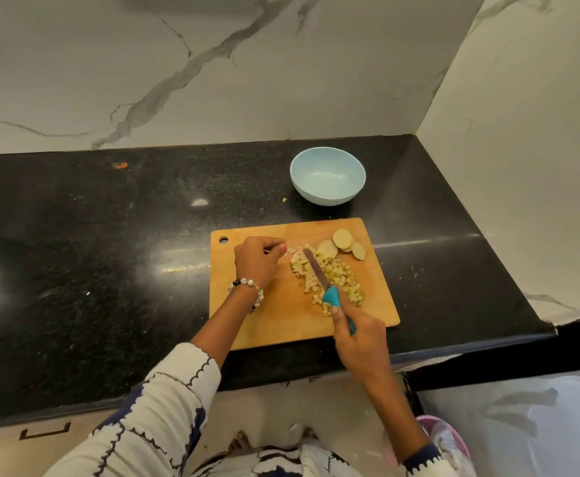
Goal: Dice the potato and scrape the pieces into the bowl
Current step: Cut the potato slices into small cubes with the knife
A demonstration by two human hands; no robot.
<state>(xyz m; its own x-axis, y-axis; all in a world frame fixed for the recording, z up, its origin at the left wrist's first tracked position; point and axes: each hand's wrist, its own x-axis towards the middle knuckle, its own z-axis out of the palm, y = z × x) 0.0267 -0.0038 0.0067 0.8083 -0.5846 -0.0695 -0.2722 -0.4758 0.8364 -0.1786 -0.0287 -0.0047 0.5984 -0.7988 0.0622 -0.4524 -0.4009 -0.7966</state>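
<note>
A wooden cutting board (264, 315) lies on the black counter. A heap of diced potato (340, 273) covers its middle, and three round potato slices (343, 239) lie at its far right corner. My right hand (359, 339) grips a teal-handled knife (316, 271) whose blade lies across the dice. My left hand (257, 261) rests on the board left of the heap with curled fingers; I cannot see anything held in it. A pale blue bowl (328, 180) stands empty beyond the board.
A marble wall rises behind the counter (109, 253) and along its right side. A small orange scrap (120, 164) lies far left near the back wall. A pink bin with a plastic liner (450, 442) stands on the floor at lower right.
</note>
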